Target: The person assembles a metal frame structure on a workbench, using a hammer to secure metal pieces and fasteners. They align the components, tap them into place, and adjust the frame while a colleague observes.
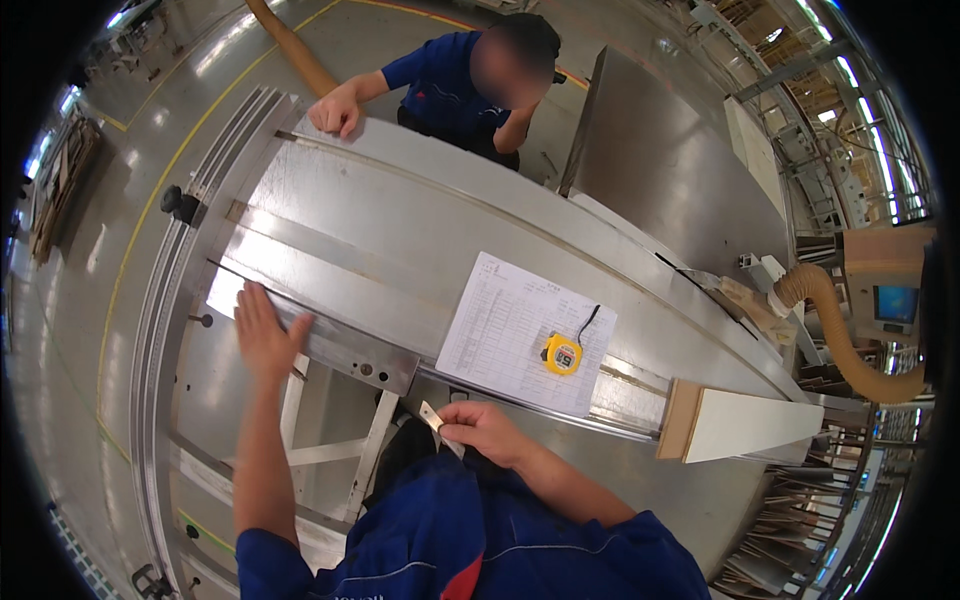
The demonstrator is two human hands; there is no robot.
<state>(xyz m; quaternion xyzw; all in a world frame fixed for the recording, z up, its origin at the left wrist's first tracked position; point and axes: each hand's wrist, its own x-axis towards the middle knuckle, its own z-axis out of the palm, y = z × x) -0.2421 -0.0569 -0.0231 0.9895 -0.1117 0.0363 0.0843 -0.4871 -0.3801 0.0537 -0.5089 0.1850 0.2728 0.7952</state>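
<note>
My left hand [266, 334] rests flat on the near edge of a metal sliding table [390, 225], its fingers apart and nothing in it. In front of my body, my right hand [480, 429] grips a thin, flat strip [441, 427] with a hole near its tip; I cannot tell what it is. Printed sheets [495, 330] with a table of writing lie on the metal surface, and on them sits a yellow tape measure [562, 354] with a black strap. To the right, a white-faced panel [750, 424] lies beside or on a brown board [679, 420].
A co-worker [457, 90] leans a fist on the table's far edge. A fence rail [161, 315] with a black knob [178, 202] crosses at left. A second metal table [675, 165] stands beyond. A ribbed hose [832, 330] and a screen [896, 304] are at right.
</note>
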